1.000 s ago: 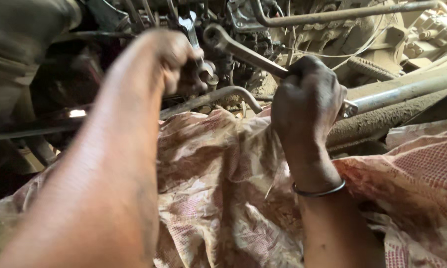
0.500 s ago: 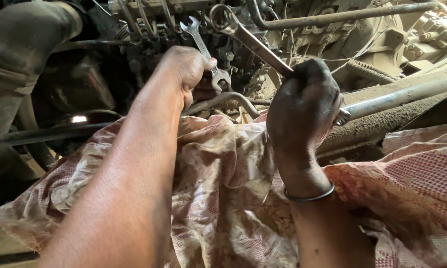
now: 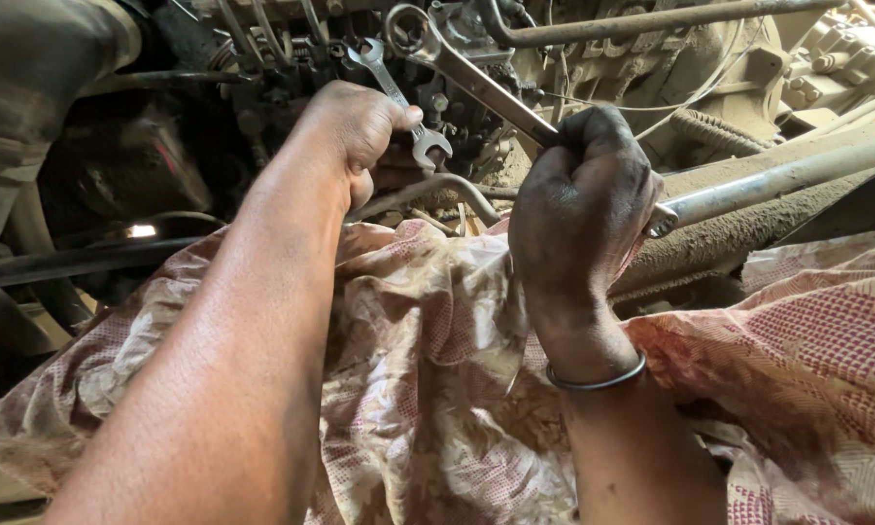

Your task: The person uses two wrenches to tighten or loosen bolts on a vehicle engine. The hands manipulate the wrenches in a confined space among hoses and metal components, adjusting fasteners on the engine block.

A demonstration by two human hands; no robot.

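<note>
My left hand (image 3: 355,131) grips a small open-ended spanner (image 3: 398,97), whose upper jaw points up into the dirty engine parts (image 3: 291,39) and whose lower jaw sticks out past my thumb. My right hand (image 3: 583,199), grimy and with a metal bangle on the wrist, is closed round the shaft of a long ring spanner (image 3: 462,68). Its ring end sits up on the engine at top centre; its other end pokes out to the right of my fist. Both forearms lie over a stained patterned cloth (image 3: 428,369).
Thin pipes and wires (image 3: 253,29) run down the engine above my left hand. A curved metal tube (image 3: 447,187) lies between the hands. A long grey bar (image 3: 787,175) crosses at the right, a rod (image 3: 632,24) runs along the top, and a dark hose (image 3: 68,258) lies at left.
My left hand has pulled down and turned the small spanner, which now shows clearly. The right hand keeps its hold on the long spanner, whose ring end now sits higher and further left.
</note>
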